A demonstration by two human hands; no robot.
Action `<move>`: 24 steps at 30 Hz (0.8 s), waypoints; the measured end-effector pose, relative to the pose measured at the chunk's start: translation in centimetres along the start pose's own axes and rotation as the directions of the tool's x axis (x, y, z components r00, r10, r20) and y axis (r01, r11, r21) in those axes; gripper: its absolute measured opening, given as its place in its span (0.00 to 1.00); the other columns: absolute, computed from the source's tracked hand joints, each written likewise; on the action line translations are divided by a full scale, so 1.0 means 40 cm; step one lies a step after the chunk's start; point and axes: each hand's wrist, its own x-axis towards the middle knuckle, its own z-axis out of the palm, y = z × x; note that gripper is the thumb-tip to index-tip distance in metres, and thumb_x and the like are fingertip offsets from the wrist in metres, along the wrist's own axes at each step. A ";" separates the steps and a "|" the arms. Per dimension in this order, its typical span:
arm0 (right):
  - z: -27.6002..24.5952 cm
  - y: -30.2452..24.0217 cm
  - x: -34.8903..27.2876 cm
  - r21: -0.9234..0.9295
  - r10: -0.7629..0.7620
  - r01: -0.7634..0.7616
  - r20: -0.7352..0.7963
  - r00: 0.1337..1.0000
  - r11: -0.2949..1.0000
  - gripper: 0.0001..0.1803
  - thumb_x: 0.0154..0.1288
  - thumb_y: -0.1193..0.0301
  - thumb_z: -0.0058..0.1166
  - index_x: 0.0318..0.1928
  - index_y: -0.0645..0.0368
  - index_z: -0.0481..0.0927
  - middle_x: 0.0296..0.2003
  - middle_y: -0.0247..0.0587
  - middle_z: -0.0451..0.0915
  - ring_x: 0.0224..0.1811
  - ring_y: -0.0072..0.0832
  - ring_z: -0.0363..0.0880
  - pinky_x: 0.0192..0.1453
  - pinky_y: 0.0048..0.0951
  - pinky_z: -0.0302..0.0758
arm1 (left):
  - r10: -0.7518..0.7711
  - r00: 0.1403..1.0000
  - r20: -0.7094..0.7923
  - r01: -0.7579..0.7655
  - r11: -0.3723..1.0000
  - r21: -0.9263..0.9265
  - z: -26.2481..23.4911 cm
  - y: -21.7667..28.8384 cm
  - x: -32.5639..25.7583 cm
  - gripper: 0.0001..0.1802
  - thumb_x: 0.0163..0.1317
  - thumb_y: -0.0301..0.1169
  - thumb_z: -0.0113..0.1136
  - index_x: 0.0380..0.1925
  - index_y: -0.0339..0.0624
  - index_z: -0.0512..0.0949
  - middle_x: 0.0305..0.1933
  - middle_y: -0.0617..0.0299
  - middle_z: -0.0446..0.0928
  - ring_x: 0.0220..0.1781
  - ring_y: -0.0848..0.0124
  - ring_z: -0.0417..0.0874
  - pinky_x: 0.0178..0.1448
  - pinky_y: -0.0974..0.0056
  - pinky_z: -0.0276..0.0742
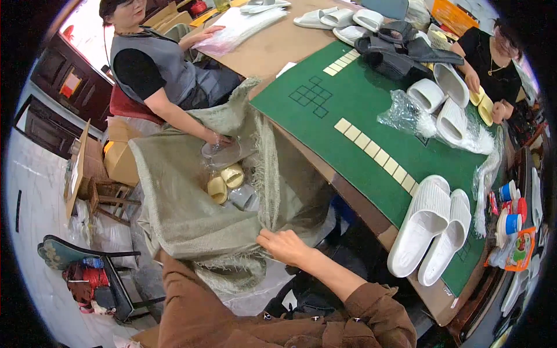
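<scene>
A large grey-green woven sack [191, 232] with a frayed rim hangs open before me. My right hand [284, 246] is closed on its near rim. My left sleeve runs to the sack's lower left edge, where the cloth hides the hand. Down in the sack lie yellow slippers [217, 189] and a clear plastic wrapper [245, 198]. From the left, a seated person's hand [220, 139] reaches into the sack, at a pale slipper [221, 153] that seems wrapped in clear plastic. On the table to my right rests a pair of white ribbed slides [419, 229].
The green-topped table [301, 124] borders the sack on the right, with cream tiles [374, 149], white slippers [452, 120] and dark slippers [389, 64]. A second person at the far right holds yellow slippers [481, 105]. Cardboard boxes [120, 153] and a chair [119, 284] stand left.
</scene>
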 end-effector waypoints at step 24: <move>-0.146 -0.041 -0.103 0.305 0.247 -0.153 -0.299 0.922 0.940 0.23 0.64 0.74 0.46 0.61 0.55 0.67 0.57 0.45 0.72 0.42 0.52 0.79 0.44 0.47 0.78 | 0.135 0.979 -0.154 -0.065 0.918 0.392 0.189 0.218 -0.510 0.41 0.67 0.54 0.44 0.72 0.45 0.46 0.76 0.55 0.44 0.75 0.60 0.48 0.74 0.57 0.47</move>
